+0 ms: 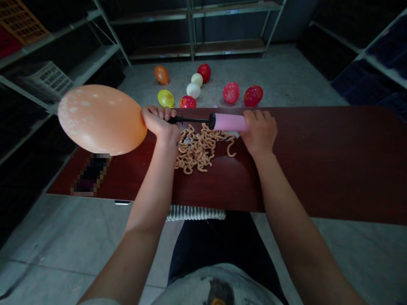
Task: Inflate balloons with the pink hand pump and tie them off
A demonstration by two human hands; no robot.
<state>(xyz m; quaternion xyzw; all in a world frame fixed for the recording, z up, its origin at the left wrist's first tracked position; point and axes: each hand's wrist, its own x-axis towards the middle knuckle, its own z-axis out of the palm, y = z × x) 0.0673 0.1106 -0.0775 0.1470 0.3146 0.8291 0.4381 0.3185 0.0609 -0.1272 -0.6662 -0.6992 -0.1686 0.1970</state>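
At frame centre, the left hand (160,120) closes around the neck of a smooth, oval orange balloon (100,119); the right hand (259,131) grips the pink cylindrical pump (222,122) above limp balloons (199,148) on the glossy tabletop (318,169).

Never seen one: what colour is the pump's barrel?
The pump barrel is pink, its rod to the balloon black; the head view shows it.

The inflated balloon (101,119) is pale orange with whitish speckles. The hand pump (228,122) is pink with a black rod. Limp balloons (199,148) heaped on the dark red-brown table (318,169) are orange.
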